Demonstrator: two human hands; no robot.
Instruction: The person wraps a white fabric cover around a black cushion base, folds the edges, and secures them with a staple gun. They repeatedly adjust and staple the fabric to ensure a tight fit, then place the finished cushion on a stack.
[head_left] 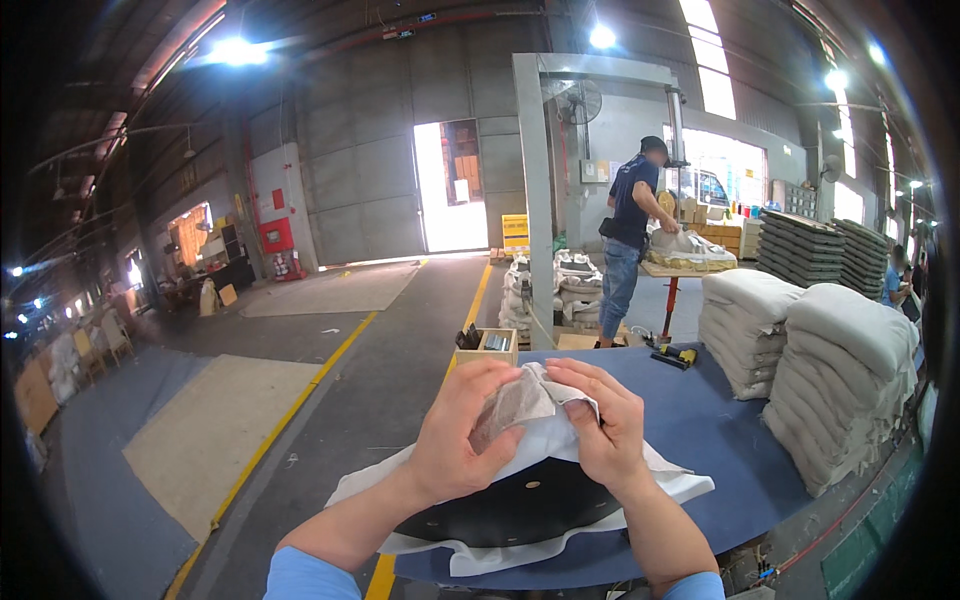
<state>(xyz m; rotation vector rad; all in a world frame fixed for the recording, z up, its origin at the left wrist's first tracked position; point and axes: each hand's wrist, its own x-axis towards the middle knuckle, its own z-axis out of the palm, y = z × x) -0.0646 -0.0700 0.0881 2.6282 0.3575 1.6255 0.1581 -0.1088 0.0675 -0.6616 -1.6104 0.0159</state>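
Observation:
A black panel [500, 505] with small holes lies before me on the blue-covered table [735, 455]. White fabric [690, 489] spreads out from under its edges. At the panel's far edge, my left hand [462, 425] is closed on a gathered fold of the fabric, thumb against fingers. My right hand [608, 425] pinches the same bunch from the other side, its thumb pressing the cloth. Between the two hands, a thin, grayish, see-through flap [515, 405] stands up. The fingertips are partly hidden behind the cloth.
A yellow and black staple gun [678, 356] lies toward the table's far side. Stacks of pale cushions [845, 375] stand at the right. Beyond the far edge is a wooden box [490, 350] of small parts. A co-worker [628, 220] stands at another table.

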